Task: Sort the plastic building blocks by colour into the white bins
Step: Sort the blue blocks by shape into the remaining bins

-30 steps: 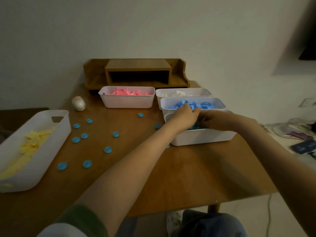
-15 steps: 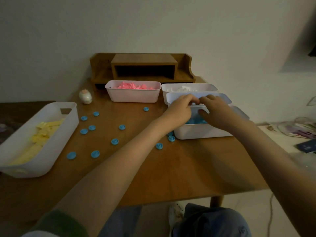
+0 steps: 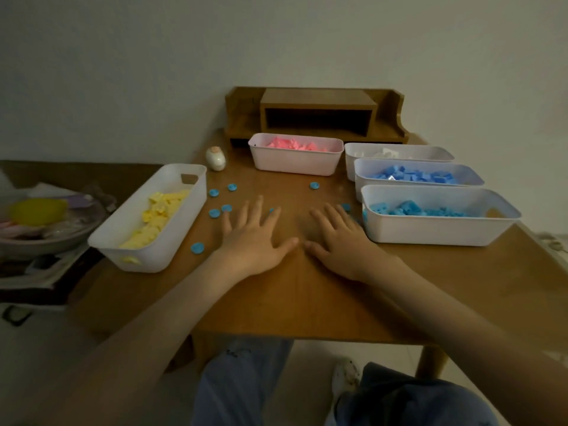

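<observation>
While your left hand (image 3: 256, 238) and right hand (image 3: 341, 241) lie flat on the bench (image 3: 307, 296), side by side, their fingers (image 3: 246, 212) are spread apart and hold nothing. Loose blue round blocks (image 3: 197, 248) sit scattered on the bench around your hands, between the yellow-filled bin (image 3: 172, 241) and the nearest blue-filled bin (image 3: 430, 230).

A single wide-angle camera, worn on the person's head, looked forward and down across the wooden table (image 3: 307, 299) toward the plain wall (image 3: 276, 41). It sat close above the near edge: both forearms filled the lower frame, the left hand (image 3: 255, 241) and right hand (image 3: 341, 244) lay mid-frame, and the legs (image 3: 239, 388) showed beneath.
</observation>
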Tool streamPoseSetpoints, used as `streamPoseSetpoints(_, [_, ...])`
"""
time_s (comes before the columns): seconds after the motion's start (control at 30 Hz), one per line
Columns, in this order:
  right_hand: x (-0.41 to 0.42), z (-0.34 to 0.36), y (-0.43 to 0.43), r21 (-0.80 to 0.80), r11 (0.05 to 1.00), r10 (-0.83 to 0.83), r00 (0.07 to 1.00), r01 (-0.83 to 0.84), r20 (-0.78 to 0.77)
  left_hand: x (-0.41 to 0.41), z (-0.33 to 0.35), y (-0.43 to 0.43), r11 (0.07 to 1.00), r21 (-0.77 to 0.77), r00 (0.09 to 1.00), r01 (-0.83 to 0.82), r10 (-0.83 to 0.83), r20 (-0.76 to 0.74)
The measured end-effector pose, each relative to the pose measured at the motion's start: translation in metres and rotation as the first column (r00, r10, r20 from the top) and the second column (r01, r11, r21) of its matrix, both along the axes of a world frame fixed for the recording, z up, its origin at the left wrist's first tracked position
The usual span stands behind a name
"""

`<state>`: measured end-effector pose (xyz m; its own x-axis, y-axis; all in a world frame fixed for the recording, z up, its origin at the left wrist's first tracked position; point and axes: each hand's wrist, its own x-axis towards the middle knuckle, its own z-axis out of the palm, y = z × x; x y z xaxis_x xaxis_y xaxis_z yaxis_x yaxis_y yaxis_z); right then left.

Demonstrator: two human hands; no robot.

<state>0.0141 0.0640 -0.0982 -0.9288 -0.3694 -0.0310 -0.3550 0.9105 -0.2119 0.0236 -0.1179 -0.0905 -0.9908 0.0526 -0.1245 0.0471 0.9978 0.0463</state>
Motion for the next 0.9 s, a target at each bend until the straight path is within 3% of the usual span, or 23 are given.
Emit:
streamPoseSetpoints(0.1, [-0.006,-0.013,0.005,-0.020,0.989,-0.144,0.989,0.144,0.026,0.001,-0.012,-0.015,0.999,-0.027,0.999,-0.043,0.043,0.000])
streamPoseSetpoints(0.23, [-0.014,-0.013,0.002,-0.044,0.976,-0.213,0.976,0.215,0.051,-0.005,-0.017,-0.016,0.991,0.080,0.993,-0.108,0.112,-0.044])
streamPoseSetpoints(0.57, [-0.009,-0.010,-0.006,-0.015,0.999,-0.037,0.979,0.035,-0.203,-0.015,-0.019,-0.001,0.963,0.258,0.965,0.079,-0.009,-0.262])
streamPoseSetpoints(0.77, [-0.003,-0.013,-0.005,0.111,0.972,-0.167,0.938,0.208,-0.302,-0.013,-0.022,-0.002,0.979,0.192,0.945,0.072,-0.005,-0.327])
streamPoseSetpoints(0.9, [-0.002,-0.009,-0.008,0.095,0.973,-0.183,0.954,0.210,-0.236,-0.009,-0.020,0.001,0.986,0.158,0.934,0.048,0.012,-0.357])
